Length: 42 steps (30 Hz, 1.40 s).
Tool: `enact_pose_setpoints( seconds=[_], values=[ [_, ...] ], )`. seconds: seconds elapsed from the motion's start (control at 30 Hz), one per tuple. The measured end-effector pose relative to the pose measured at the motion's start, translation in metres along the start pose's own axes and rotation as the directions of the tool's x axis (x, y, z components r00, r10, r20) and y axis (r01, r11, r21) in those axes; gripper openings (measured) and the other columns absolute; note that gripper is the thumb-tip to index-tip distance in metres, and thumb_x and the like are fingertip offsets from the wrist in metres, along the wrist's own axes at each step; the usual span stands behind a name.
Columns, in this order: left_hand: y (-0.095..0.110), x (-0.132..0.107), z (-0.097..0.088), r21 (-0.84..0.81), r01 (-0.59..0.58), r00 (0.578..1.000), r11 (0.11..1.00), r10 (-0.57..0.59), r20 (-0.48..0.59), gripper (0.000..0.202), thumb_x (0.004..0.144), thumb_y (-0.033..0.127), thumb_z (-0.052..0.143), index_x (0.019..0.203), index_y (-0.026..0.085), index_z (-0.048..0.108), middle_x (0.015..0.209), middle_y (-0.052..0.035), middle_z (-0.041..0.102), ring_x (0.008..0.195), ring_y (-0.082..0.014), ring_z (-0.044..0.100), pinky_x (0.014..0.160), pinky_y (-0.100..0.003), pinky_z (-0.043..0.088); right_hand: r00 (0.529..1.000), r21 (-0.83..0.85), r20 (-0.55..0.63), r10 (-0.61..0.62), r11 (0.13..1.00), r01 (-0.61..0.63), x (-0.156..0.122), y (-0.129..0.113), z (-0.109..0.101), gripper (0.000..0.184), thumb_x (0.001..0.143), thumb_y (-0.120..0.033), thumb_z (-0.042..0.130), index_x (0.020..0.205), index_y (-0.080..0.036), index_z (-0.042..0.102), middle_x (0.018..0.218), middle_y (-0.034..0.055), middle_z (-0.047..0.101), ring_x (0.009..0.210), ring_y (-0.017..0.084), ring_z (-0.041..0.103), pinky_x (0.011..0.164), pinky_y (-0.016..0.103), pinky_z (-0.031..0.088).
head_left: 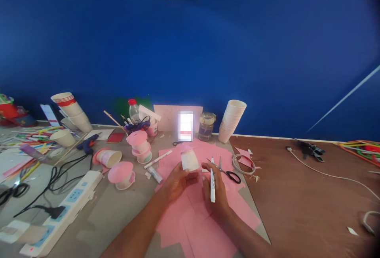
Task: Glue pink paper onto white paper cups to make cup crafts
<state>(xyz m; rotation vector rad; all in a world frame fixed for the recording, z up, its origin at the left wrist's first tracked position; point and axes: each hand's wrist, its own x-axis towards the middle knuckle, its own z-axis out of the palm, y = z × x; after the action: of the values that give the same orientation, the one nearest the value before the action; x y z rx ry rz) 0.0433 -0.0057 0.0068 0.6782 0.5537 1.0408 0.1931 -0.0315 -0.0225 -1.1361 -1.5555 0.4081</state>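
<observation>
In the middle of the head view, my left hand is closed around a small white paper cup, tilted over the pink paper. My right hand grips a white marker pen that stands nearly upright between thumb and fingers, apart from the cup. Beneath both hands spread overlapping pink paper sheets. Black-handled scissors lie just beyond my right hand. Left of the cup rest a white pen and a glue stick.
Pink-trimmed cups stand to the left, near a glue gun and a power strip with black cables. At the back are a lit phone, a glass jar and stacked paper cups. A coiled cable lies right.
</observation>
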Motion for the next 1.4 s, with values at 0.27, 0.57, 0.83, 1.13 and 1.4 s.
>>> enact_pose_setpoints(
  seconds=[0.27,0.57,0.83,1.13,1.4],
  values=[
    [0.0012,0.0004,0.0015,-0.023,0.003,1.000,1.000,-0.003,-0.008,0.037,0.075,0.023,0.066,0.111,0.021,0.058,0.102,-0.0091,0.067,0.089,-0.0240,0.065,0.083,-0.042,0.046,0.999,-0.034,0.025,-0.048,0.998,0.049,0.0013,-0.0017,-0.0014,0.038,0.087,-0.019,0.044,0.125,-0.021,0.040,0.117,0.0117,0.056,0.111,0.025,0.054,0.093,0.047,0.046],
    [-0.0013,0.0010,-0.0042,-0.052,0.017,0.999,0.999,-0.018,-0.031,0.035,0.077,0.021,0.063,0.112,0.022,0.057,0.097,-0.0070,0.068,0.084,-0.0215,0.066,0.081,-0.039,0.046,0.995,-0.062,0.067,-0.076,0.995,0.080,0.0005,0.0002,-0.0016,0.040,0.087,-0.018,0.044,0.126,-0.024,0.039,0.118,0.0107,0.056,0.111,0.025,0.054,0.091,0.045,0.047],
    [0.0007,-0.0006,-0.0037,-0.051,0.022,0.999,0.998,-0.024,-0.040,0.037,0.076,0.022,0.065,0.112,0.020,0.057,0.100,-0.0095,0.068,0.085,-0.0220,0.066,0.081,-0.039,0.046,0.990,-0.099,0.076,-0.122,0.987,0.130,0.0004,-0.0014,-0.0021,0.041,0.086,-0.018,0.044,0.126,-0.023,0.038,0.115,0.0110,0.057,0.107,0.025,0.056,0.088,0.044,0.048],
    [-0.0004,-0.0020,-0.0051,-0.088,0.032,0.997,0.996,-0.038,-0.064,0.035,0.076,0.021,0.064,0.111,0.020,0.058,0.092,-0.0063,0.068,0.084,-0.0211,0.065,0.078,-0.037,0.046,0.985,-0.099,0.087,-0.146,0.983,0.155,-0.0018,-0.0059,-0.0031,0.038,0.087,-0.016,0.043,0.124,-0.021,0.041,0.116,0.0110,0.058,0.109,0.023,0.056,0.090,0.041,0.049],
    [-0.0005,-0.0027,-0.0040,-0.093,0.031,0.998,0.995,-0.037,-0.059,0.034,0.078,0.020,0.062,0.111,0.021,0.058,0.094,-0.0060,0.068,0.084,-0.0215,0.065,0.079,-0.038,0.045,0.986,-0.115,0.080,-0.147,0.981,0.156,-0.0009,-0.0076,-0.0032,0.037,0.087,-0.017,0.043,0.123,-0.022,0.041,0.115,0.0104,0.060,0.107,0.022,0.059,0.089,0.040,0.050]
  ],
)
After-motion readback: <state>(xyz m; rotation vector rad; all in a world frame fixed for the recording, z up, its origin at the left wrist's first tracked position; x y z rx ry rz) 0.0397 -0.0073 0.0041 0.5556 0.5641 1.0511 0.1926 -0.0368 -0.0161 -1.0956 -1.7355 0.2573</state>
